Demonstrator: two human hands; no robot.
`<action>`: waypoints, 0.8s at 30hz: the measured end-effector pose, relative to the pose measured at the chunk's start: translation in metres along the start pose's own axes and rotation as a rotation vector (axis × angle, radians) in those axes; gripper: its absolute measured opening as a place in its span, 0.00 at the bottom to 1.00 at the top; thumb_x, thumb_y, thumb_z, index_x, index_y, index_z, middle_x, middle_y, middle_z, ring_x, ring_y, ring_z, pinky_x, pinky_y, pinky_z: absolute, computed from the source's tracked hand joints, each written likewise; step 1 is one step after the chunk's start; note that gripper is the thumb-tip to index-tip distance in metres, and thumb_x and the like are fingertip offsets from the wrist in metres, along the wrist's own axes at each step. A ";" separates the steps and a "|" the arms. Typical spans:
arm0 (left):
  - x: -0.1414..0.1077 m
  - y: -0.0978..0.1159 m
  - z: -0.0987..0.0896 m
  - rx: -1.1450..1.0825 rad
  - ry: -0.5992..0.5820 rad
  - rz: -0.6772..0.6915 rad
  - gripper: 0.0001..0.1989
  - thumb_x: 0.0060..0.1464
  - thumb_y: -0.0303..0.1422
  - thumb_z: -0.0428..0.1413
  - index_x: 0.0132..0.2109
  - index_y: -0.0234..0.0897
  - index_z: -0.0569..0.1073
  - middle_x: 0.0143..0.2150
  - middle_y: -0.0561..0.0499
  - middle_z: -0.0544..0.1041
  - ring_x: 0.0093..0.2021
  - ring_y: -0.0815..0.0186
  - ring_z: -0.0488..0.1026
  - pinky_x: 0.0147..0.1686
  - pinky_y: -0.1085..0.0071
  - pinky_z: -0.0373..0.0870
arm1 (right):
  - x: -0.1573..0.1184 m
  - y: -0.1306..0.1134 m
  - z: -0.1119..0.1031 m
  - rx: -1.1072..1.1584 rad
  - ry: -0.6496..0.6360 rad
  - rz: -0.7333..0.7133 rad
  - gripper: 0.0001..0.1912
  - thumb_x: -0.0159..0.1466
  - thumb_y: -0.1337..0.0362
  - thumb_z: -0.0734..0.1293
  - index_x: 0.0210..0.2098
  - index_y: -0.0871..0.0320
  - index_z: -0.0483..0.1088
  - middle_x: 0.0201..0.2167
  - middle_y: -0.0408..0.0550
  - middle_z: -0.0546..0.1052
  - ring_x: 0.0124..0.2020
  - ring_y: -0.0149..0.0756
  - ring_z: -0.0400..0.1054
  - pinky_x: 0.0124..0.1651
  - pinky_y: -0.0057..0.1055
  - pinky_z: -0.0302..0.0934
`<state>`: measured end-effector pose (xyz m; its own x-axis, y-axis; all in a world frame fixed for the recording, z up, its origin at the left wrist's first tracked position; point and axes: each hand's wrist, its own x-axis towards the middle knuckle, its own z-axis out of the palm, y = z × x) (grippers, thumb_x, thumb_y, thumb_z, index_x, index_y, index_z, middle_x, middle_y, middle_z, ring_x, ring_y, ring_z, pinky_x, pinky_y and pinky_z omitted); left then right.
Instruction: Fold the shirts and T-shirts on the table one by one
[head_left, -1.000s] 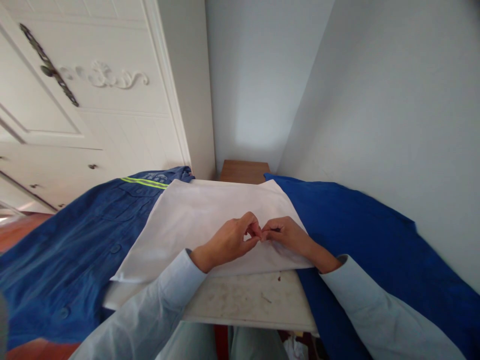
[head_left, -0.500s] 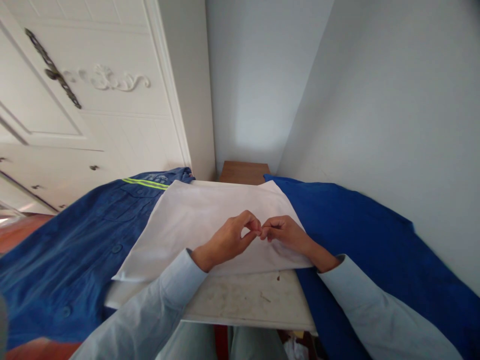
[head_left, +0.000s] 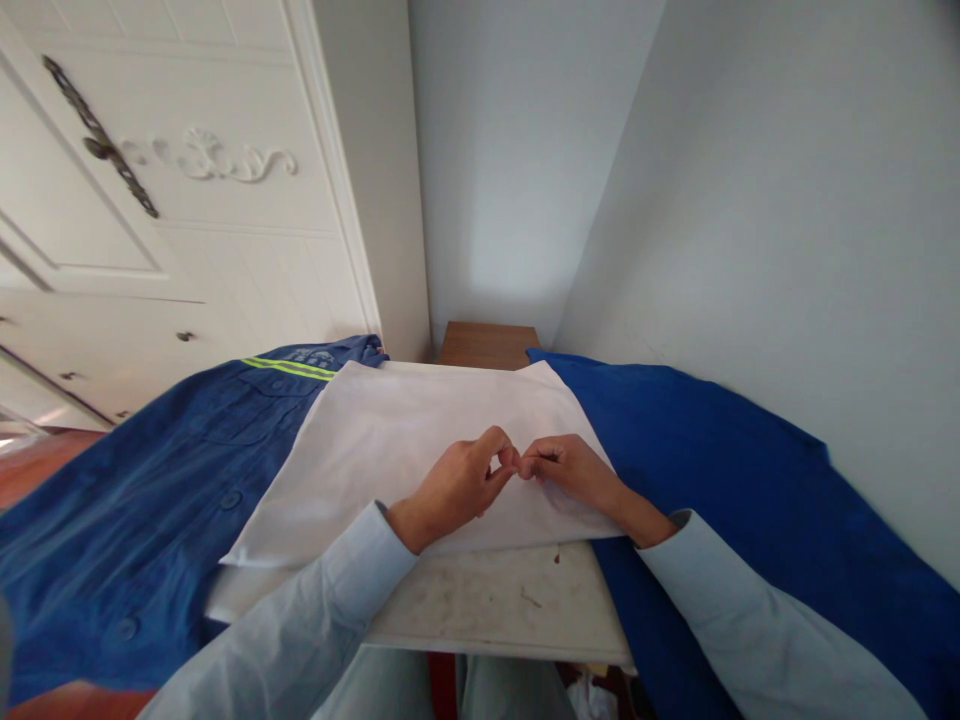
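Over a white cloth [head_left: 390, 430] spread on the table, my left hand [head_left: 465, 478] and my right hand [head_left: 574, 470] meet fingertip to fingertip. Thumb and forefinger of the left are pinched into a ring. The right hand's fingers are curled and pinched as well. Whatever sits between the fingertips is too small to make out. To the left lies a dark blue jacket [head_left: 172, 470] with buttons and a yellow-green stripe. A brighter blue cloth [head_left: 697, 470] lies at the right, partly under my right forearm.
The worn white tabletop [head_left: 495, 605] shows along the near edge, just above my legs. A white cabinet [head_left: 247, 210] stands at the left, a grey wall [head_left: 795, 230] at the right. Behind the cloth is a brown wooden surface [head_left: 489, 345].
Both hands stay pinched together in almost the same spot. My left hand has shifted very slightly, its ring of fingers a little narrower. The cloths lie as before.
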<state>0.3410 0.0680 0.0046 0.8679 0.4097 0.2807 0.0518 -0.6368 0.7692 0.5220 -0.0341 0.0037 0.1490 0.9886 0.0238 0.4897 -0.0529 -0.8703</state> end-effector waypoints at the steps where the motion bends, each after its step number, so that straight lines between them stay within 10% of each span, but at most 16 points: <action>1: 0.000 -0.001 0.000 0.017 -0.012 0.019 0.05 0.60 0.27 0.53 0.39 0.40 0.64 0.38 0.54 0.80 0.18 0.75 0.68 0.21 0.76 0.61 | 0.000 0.001 0.000 -0.009 0.001 -0.006 0.13 0.59 0.59 0.66 0.25 0.57 0.78 0.22 0.44 0.77 0.24 0.33 0.66 0.33 0.28 0.59; 11: 0.000 0.000 0.004 0.230 -0.065 0.193 0.08 0.59 0.23 0.45 0.40 0.40 0.64 0.37 0.49 0.73 0.37 0.62 0.72 0.38 0.67 0.68 | 0.001 0.002 0.000 -0.007 -0.016 0.001 0.11 0.59 0.61 0.66 0.25 0.57 0.77 0.22 0.43 0.77 0.25 0.33 0.67 0.34 0.28 0.60; 24: 0.000 -0.006 0.006 0.054 0.006 0.073 0.04 0.61 0.25 0.50 0.40 0.40 0.66 0.39 0.52 0.78 0.29 0.69 0.73 0.31 0.72 0.67 | 0.003 0.006 -0.001 0.054 -0.032 -0.003 0.11 0.58 0.62 0.65 0.23 0.57 0.76 0.22 0.43 0.76 0.24 0.32 0.66 0.32 0.28 0.59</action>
<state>0.3434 0.0678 -0.0041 0.8673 0.3649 0.3387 0.0150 -0.6992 0.7148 0.5262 -0.0320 -0.0006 0.1198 0.9927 0.0120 0.4430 -0.0426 -0.8955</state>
